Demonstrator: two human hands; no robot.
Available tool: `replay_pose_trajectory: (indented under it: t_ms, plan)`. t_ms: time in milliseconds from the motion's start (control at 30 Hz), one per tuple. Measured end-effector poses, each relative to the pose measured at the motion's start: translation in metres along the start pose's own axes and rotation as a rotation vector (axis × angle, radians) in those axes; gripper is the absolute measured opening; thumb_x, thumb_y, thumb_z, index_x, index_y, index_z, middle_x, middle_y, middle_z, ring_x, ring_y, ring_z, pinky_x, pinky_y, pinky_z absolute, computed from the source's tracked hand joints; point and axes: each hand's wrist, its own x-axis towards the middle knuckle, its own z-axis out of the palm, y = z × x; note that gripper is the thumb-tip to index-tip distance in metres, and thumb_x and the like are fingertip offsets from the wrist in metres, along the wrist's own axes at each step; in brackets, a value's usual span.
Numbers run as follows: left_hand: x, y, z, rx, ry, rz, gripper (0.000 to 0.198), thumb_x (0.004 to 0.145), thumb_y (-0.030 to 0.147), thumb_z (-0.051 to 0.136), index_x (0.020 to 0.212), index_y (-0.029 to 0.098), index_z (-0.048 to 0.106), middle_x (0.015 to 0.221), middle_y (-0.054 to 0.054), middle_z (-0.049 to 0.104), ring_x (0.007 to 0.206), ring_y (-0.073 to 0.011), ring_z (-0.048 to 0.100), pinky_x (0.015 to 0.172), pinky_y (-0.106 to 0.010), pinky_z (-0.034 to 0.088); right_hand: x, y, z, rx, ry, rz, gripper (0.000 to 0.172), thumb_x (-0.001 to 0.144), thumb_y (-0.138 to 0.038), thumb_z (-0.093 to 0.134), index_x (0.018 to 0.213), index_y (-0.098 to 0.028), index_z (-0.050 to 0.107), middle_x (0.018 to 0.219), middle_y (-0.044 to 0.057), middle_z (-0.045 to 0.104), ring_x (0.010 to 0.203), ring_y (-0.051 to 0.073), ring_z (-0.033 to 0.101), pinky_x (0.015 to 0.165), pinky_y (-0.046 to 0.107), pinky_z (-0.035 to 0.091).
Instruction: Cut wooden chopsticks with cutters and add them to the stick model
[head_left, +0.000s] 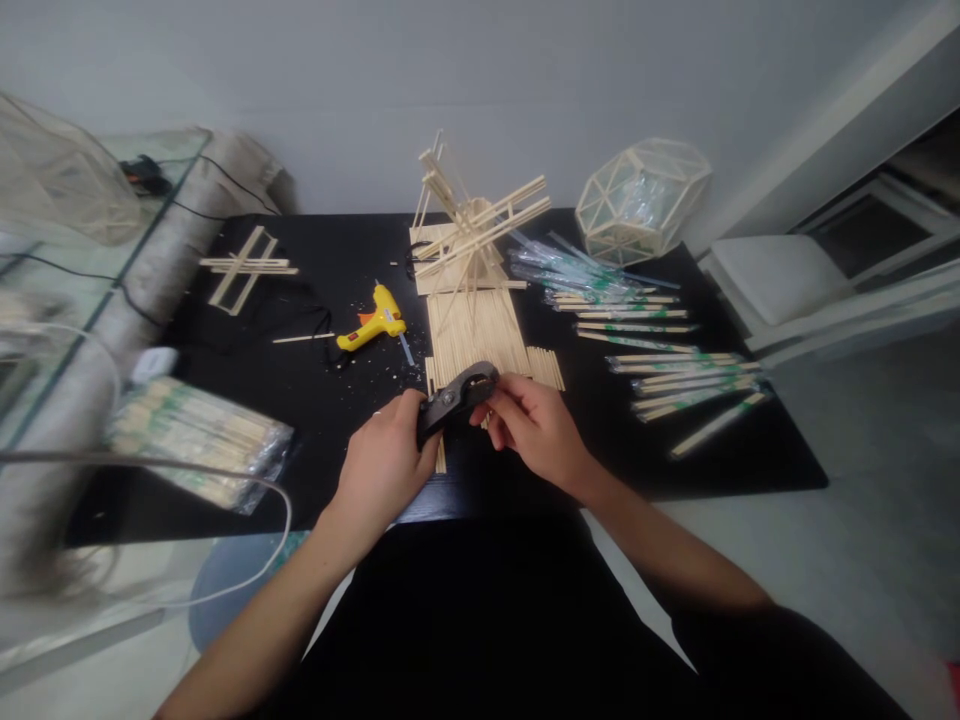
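My left hand (pixel 384 450) is wrapped round the handles of a dark grey hand cutter (pixel 450 398) with a curved jaw. At the jaw end, my right hand (pixel 536 425) has its fingers bent in a pinch; what they hold, if anything, is too small to make out. Beneath and beyond the cutter lies a flat panel of wooden sticks (pixel 476 325) set side by side. A windmill-like stick structure (pixel 480 235) with crossed lattice arms rises behind that panel. To the left rests a yellow hot glue gun (pixel 379 318) with a clear glue stick in it.
Wrapped chopsticks (pixel 675 380) are strewn on the right of the black table (pixel 600 450). A bagged bundle of chopsticks (pixel 202 440) lies at the left. Crossed stick frames (pixel 247 268) sit at the back left. A geometric lantern-like frame (pixel 641 200) stands at the back right.
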Motion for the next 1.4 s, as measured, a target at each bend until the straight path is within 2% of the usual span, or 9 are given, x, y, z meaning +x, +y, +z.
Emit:
replay_pose_trajectory:
  t_ms: [467,800,1067,1167,1300,1400]
  plan:
    - [-0.0003,0.0029,-0.0012,0.005,-0.033,-0.001,0.013,0.098,0.031,0.050,0.103,0.020,0.054,0.090,-0.008,0.068,0.080,-0.0253,0.068,0.064,-0.033,0.045,-0.0001,0.0012,-0.0015,-0.062,-0.010,-0.023,0.024,0.102,-0.032,0.054,0.085,-0.018,0.063,0.081,0.002,0.073,0.048,0.006,0.054,0.049,0.024,0.042]
    - [0.0009,0.0031,0.0010,0.055,-0.066,-0.024,0.009,0.096,0.029,0.049,0.095,0.021,0.052,0.083,-0.007,0.068,0.067,-0.0218,0.065,0.056,-0.031,0.036,-0.0003,-0.0001,-0.0018,-0.082,-0.003,-0.007,0.024,0.101,-0.031,0.055,0.083,-0.018,0.064,0.080,0.002,0.073,0.047,0.006,0.052,0.049,0.025,0.042]
    - [0.0029,-0.0006,0.0033,0.105,-0.037,-0.084,0.009,0.092,0.029,0.053,0.089,0.021,0.058,0.069,-0.005,0.065,0.053,-0.0208,0.059,0.053,-0.030,0.029,-0.0001,0.0009,-0.0035,-0.030,-0.019,0.036,0.022,0.100,-0.034,0.059,0.087,-0.018,0.068,0.080,0.002,0.072,0.048,0.006,0.051,0.048,0.025,0.042]
    - [0.0056,-0.0042,0.0020,-0.097,-0.056,-0.111,0.018,0.095,0.035,0.054,0.083,0.022,0.058,0.066,-0.003,0.062,0.056,-0.0191,0.057,0.056,-0.030,0.033,-0.0003,0.0009,-0.0031,0.018,-0.018,0.047,0.020,0.099,-0.036,0.061,0.097,-0.018,0.069,0.080,0.001,0.071,0.048,0.006,0.051,0.046,0.024,0.040]
    - [0.0079,-0.0050,0.0019,-0.600,-0.148,-0.151,0.041,0.097,0.052,0.055,0.071,0.020,0.058,0.063,0.000,0.059,0.056,-0.0140,0.052,0.056,-0.026,0.038,-0.0010,-0.0014,-0.0006,0.088,-0.028,0.044,0.025,0.099,-0.040,0.061,0.114,-0.021,0.069,0.078,-0.001,0.068,0.050,0.007,0.055,0.042,0.021,0.038]
    - [0.0061,0.0008,0.0024,-0.897,-0.219,-0.220,0.045,0.095,0.057,0.059,0.076,0.018,0.068,0.058,0.000,0.058,0.048,-0.0117,0.047,0.049,-0.025,0.037,-0.0005,-0.0040,0.0000,0.154,-0.046,0.020,0.028,0.098,-0.043,0.062,0.117,-0.022,0.067,0.077,-0.001,0.068,0.055,0.010,0.063,0.044,0.020,0.045]
